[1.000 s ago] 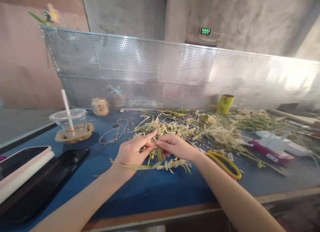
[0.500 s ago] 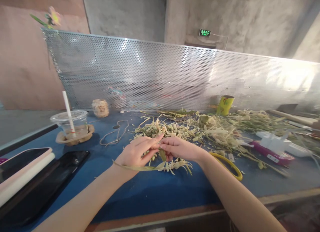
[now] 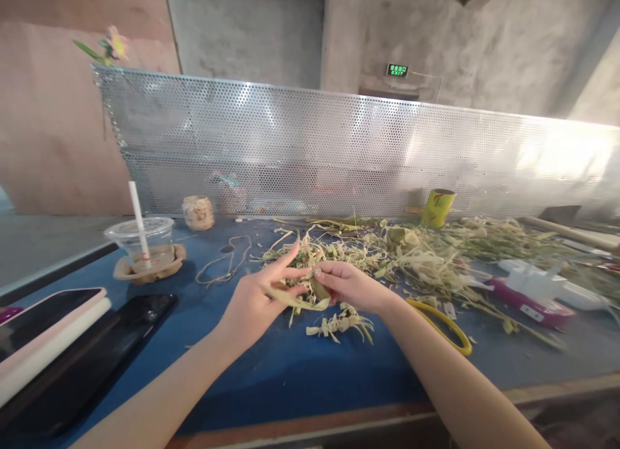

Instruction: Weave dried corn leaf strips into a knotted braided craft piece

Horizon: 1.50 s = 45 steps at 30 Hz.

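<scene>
Over the middle of the table, my right hand (image 3: 346,284) pinches a dry, pale green leaf strip (image 3: 290,298) between thumb and fingers. The strip's loose end stretches left across the thumb side of my left hand (image 3: 259,297). That hand is open, index finger pointing up and fingers spread, their tips close to my right fingertips. Just below both hands, a short knotted piece of leaf strips (image 3: 339,324) with frayed ends lies on the blue table. A heap of dry leaf scraps (image 3: 339,249) spreads behind my hands, which hide its front part.
To the left stand a lidded plastic cup (image 3: 140,236) with a straw and a phone (image 3: 97,358); a loop of string (image 3: 227,261) lies nearby. At right are a yellow ring (image 3: 458,339), a purple tissue pack (image 3: 530,303) and a yellow-green tube (image 3: 437,208). A perforated metal screen (image 3: 300,145) closes the back.
My left fingers have opened and spread away from my right fingertips. The leaf strip's loose end has risen from below my left wrist to across the hand. The view has shifted slightly.
</scene>
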Available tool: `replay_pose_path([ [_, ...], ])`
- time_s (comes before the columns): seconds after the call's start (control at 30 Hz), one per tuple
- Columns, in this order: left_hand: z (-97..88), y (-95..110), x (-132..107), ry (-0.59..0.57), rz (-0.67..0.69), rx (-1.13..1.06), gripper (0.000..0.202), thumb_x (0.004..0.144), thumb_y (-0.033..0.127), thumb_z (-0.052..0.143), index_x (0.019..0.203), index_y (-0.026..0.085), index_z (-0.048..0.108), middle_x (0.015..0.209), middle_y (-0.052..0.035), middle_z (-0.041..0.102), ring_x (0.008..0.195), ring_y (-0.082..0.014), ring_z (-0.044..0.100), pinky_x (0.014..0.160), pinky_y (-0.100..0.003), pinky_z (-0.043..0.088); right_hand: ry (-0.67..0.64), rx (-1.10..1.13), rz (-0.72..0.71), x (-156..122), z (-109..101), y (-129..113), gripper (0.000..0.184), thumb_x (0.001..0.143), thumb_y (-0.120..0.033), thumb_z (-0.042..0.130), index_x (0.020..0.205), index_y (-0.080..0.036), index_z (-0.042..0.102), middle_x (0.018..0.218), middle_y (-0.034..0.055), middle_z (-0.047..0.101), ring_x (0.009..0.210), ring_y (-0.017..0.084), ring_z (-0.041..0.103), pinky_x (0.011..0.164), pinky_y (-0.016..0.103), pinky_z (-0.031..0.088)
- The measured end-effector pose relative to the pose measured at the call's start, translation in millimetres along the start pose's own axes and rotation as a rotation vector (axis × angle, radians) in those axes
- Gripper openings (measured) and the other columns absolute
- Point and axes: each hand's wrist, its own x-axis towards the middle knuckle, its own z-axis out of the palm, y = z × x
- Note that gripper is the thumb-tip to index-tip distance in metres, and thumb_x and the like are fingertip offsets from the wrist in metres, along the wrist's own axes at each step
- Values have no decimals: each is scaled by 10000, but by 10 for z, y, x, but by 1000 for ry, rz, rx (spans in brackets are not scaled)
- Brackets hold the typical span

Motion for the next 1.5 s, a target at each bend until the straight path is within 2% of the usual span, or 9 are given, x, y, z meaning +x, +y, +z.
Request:
replay_pose_path([
  [0.13,-26,-35,10,-8,32,-63,561,749,264,580,1278,176,416,851,-49,717,575,-146,650,576,-259,571,-43,-124,-66,-26,-47,-16,333,846,-390,453,615,-150,444,528,-58,400,468,37,387,466,164,327],
  [0.3,-29,-58,-12,-9,42,-77,498,741,212,595,1225,240,485,856,-30,717,555,-148,647,573,-279,574,-120,-167,-76,-44,-28,-57,327,847,-417,436,665,-148,480,551,-44,444,496,51,428,483,178,350],
  [0.53,5,-93,3,28,209,-43,417,742,193,590,1157,220,554,761,-26,713,486,-109,609,485,-221,554,-88,-339,-74,-81,-33,-136,322,873,-383,392,660,-158,481,584,-30,477,543,68,469,539,197,383],
  [0.7,52,-154,6,56,269,5,618,697,229,641,1275,232,425,762,-24,683,506,-97,599,462,-182,553,-45,-392,-91,-90,-22,-137,313,885,-353,374,649,-164,458,559,-37,469,521,64,456,537,194,383],
  [0.83,83,-142,-10,75,185,-76,719,724,234,617,1352,251,268,914,-67,679,630,-146,645,441,-186,560,-93,-366,-61,-97,13,-139,297,890,-357,352,695,-164,463,561,-32,490,509,68,471,519,194,399],
  [0.97,105,-136,-22,61,183,-144,653,742,204,596,1333,243,320,789,-36,694,491,-112,623,518,-220,584,-107,-344,-48,-101,30,-131,289,890,-358,351,720,-159,473,551,-29,514,490,66,494,505,192,414],
  [1.17,102,-92,-36,41,135,-155,685,747,180,583,1355,182,267,767,-47,693,672,-153,660,652,-255,580,-122,-390,-84,-107,26,-135,301,896,-313,343,678,-160,482,568,-10,556,500,71,515,518,194,423],
  [1.37,110,33,-48,51,-29,-310,750,703,202,637,1353,160,264,698,-28,687,610,-161,657,591,-270,580,-88,-510,-168,-117,35,-139,346,902,-326,326,641,-166,487,576,0,568,547,90,529,582,215,429],
  [1.5,85,41,-7,70,-83,-358,789,681,218,658,1354,132,254,702,-50,698,598,-170,653,581,-284,574,-126,-464,-168,-111,36,-144,356,907,-350,310,695,-158,523,646,19,593,615,103,552,645,231,434],
])
